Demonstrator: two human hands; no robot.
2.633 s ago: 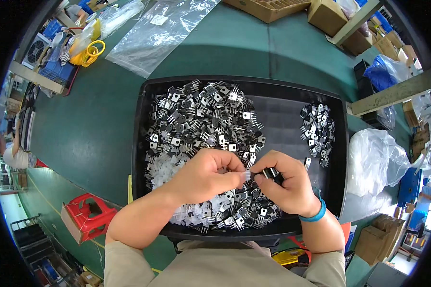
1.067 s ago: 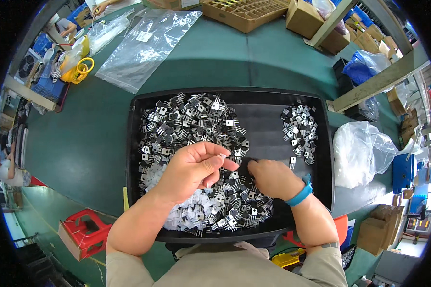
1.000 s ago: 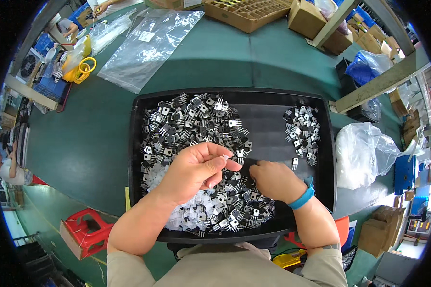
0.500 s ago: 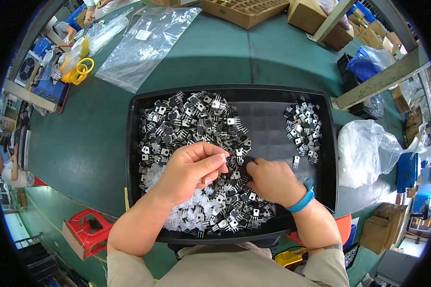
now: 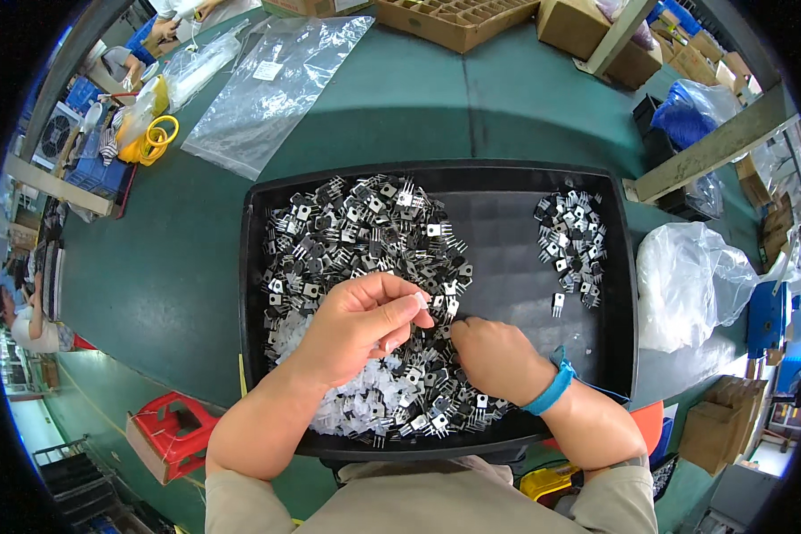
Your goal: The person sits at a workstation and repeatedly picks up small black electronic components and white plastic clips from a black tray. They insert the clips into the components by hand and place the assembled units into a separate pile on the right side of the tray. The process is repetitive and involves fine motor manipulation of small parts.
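left hand [image 5: 360,322] pinches a small translucent piece [image 5: 421,301] between thumb and forefinger, above the component heap [image 5: 365,227] left in the black tray [image 5: 498,222]; right hand [image 5: 500,356] curls at the heap's right edge (fingertip hold cannot be told).

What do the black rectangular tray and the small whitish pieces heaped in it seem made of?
Black rectangular tray: probably plastic, satin finish, given its soft, even sheen. Small whitish pieces: likely plastic, slightly glossy, since they look translucent.

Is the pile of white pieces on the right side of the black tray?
No, the white pieces lie in the left part of the black tray.
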